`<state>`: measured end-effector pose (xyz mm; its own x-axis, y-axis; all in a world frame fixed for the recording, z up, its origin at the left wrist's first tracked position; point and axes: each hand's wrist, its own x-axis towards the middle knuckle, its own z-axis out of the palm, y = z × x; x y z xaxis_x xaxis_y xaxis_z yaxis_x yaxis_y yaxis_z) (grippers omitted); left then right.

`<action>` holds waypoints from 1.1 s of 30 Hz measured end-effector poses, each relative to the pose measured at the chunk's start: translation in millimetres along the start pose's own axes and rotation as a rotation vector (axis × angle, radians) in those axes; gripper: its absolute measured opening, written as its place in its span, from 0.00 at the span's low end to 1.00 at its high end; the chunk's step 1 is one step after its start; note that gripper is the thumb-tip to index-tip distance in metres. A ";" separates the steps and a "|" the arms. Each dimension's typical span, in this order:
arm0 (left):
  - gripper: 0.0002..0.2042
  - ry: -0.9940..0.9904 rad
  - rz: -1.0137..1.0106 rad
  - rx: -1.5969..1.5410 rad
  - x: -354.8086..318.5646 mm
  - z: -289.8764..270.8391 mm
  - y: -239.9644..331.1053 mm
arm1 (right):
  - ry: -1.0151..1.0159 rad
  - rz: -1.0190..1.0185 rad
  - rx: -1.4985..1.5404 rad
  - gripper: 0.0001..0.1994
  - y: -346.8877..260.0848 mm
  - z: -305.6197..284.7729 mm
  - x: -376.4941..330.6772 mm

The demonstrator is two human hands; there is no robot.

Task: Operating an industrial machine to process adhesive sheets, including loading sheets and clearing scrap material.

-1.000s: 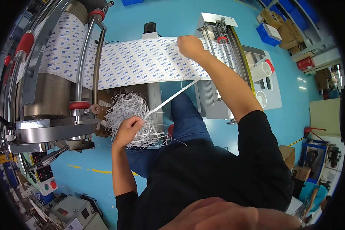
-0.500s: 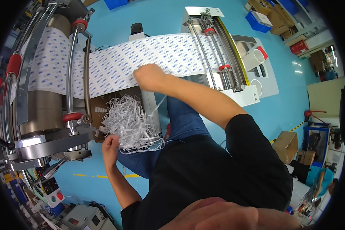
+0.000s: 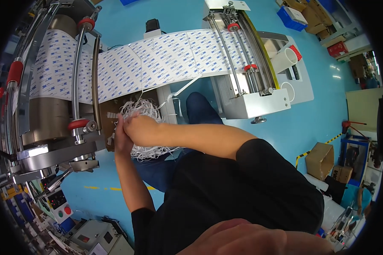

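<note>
The sheet (image 3: 166,59) is a wide, smooth white web with a dense slanting pattern of small blue marks, crossed by two thin lines. It runs from a broad, dull metal roller (image 3: 49,114) at the left, past a slim bright rod (image 3: 78,63) and a darker bar (image 3: 96,80), to the metal frame (image 3: 257,102) at the right, where it passes beneath round rods fitted with red rings (image 3: 250,67). Below the sheet's near edge lies the heap (image 3: 153,152), a springy tangle of narrow, flat, curled white strips, partly in a brown cardboard box (image 3: 109,111) and bulging over toward the person's leg. One flat strip (image 3: 186,87) slants down leftward from the sheet's edge, then kinks into small loops over the pale beam (image 3: 163,94), with loose ends hanging.

Both hands are together over the left part of the heap. The right hand (image 3: 141,129) comes across from the right with its fingers curled inward, overlapping the left hand (image 3: 122,135), which stands upright with its fingertips close together. Each grip looks nearly closed, but the fingers hide what lies between them, so I cannot tell whether either has hold of a strip.
</note>
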<state>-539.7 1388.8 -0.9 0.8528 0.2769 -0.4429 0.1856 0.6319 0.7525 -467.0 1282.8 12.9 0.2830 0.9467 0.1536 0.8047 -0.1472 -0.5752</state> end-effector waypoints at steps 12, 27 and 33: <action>0.12 -0.036 -0.022 0.607 37.7 9.3 -2.5 | 0.171 -0.067 0.005 0.20 -18.9 33.6 -80.5; 0.15 0.206 0.318 0.999 35.1 0.6 4.1 | -0.055 -0.328 0.006 0.12 -28.9 35.3 -81.2; 0.14 0.228 0.260 0.696 25.6 -55.6 11.4 | 0.176 -0.167 0.316 0.16 -0.9 45.5 -86.5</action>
<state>-542.8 1443.4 -30.8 0.8035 0.5434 -0.2431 0.3215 -0.0524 0.9455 -516.0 1214.1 -36.4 0.2691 0.8826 0.3855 0.6547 0.1260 -0.7453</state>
